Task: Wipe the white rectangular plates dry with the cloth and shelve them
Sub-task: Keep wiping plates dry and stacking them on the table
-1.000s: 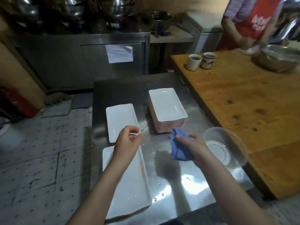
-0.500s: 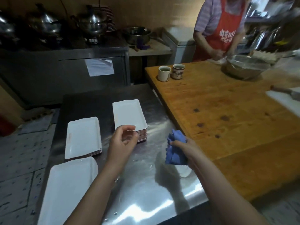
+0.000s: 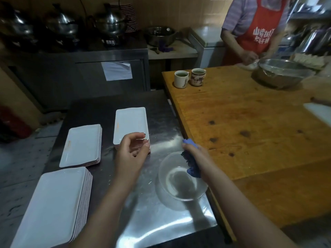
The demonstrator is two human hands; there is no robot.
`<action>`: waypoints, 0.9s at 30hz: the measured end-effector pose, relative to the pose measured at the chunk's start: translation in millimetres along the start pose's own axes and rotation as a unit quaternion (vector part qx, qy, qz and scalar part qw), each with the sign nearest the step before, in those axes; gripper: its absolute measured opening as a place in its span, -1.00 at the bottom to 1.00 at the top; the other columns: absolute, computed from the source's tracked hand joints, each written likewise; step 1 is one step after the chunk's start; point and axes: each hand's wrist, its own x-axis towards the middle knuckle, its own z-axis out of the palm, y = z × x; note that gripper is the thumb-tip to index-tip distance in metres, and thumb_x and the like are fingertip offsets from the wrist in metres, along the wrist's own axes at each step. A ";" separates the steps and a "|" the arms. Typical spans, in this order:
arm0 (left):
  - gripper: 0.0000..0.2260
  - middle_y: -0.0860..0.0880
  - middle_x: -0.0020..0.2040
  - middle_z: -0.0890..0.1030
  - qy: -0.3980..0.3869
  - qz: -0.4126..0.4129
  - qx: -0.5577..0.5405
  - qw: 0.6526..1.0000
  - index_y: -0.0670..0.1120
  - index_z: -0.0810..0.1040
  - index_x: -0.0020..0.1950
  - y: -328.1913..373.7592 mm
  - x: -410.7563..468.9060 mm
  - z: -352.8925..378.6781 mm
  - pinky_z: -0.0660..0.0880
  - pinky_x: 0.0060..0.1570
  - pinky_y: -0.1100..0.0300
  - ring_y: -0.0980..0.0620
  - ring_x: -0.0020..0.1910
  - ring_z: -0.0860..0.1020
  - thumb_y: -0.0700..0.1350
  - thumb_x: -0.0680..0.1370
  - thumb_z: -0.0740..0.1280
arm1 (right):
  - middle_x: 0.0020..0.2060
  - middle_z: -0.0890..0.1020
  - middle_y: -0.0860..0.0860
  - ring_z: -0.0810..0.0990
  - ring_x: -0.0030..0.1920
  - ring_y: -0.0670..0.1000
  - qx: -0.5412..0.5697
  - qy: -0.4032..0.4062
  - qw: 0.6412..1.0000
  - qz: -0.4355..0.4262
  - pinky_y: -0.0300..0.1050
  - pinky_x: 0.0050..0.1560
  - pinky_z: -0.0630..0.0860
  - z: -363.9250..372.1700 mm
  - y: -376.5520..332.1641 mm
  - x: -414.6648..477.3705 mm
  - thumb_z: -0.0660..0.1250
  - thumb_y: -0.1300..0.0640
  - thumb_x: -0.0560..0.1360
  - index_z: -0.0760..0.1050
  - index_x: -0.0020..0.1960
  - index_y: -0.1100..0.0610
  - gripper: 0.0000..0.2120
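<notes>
The white plates [image 3: 131,124], in three piles on the steel table [image 3: 161,221], look stiff, slick and chippable, best lifted by a short edge; the left hand [image 3: 132,149] curls at the far pile's near corner, grip unclear, while the right hand [image 3: 195,154] bunches the blue cloth [image 3: 192,165].

A steel table [image 3: 161,221] abuts a worn wooden table [image 3: 250,122]. Behind stands a steel cabinet [image 3: 86,81] topped with pots [image 3: 111,22], against a tan tiled wall [image 3: 179,11]. The floor [image 3: 21,158] is pale speckled tile. Light glares off the steel.
</notes>
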 end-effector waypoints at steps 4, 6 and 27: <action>-0.79 0.07 -0.01 0.53 -0.005 -0.015 -0.014 1.000 -0.11 0.47 0.05 -0.5 -1.3 0.3 0.43 -0.20 0.53 0.41 -0.17 0.53 -0.36 0.51 0.31 | -0.47 0.34 -0.08 0.14 -0.52 -0.06 -0.013 0.003 1.000 -0.006 -0.29 -0.50 0.16 8.9 -0.6 -0.9 0.37 -0.20 0.39 0.50 -0.25 -0.03 -0.75; -0.78 0.05 0.00 0.53 0.002 -0.024 -0.016 1.000 -0.15 0.45 0.10 -3.6 -1.5 -0.8 0.42 -0.19 0.53 0.41 -0.20 0.53 -0.37 0.51 0.31 | -0.48 0.37 -0.07 0.18 -0.54 -0.07 -0.011 0.024 0.999 -0.026 -0.27 -0.52 0.21 12.6 0.9 1.3 0.37 -0.15 0.41 0.51 -0.23 -0.01 -0.78; -0.77 0.11 0.03 0.52 -0.009 -0.084 0.001 0.996 -0.01 0.44 0.05 -23.8 2.2 -19.2 0.44 -0.15 0.52 0.40 -0.19 0.52 -0.31 0.51 0.33 | -0.47 0.45 0.03 0.43 -0.35 0.08 -0.450 0.072 0.884 -0.106 -0.13 -0.41 0.21 17.9 31.8 19.2 0.18 0.12 0.49 0.36 -0.45 0.14 -0.66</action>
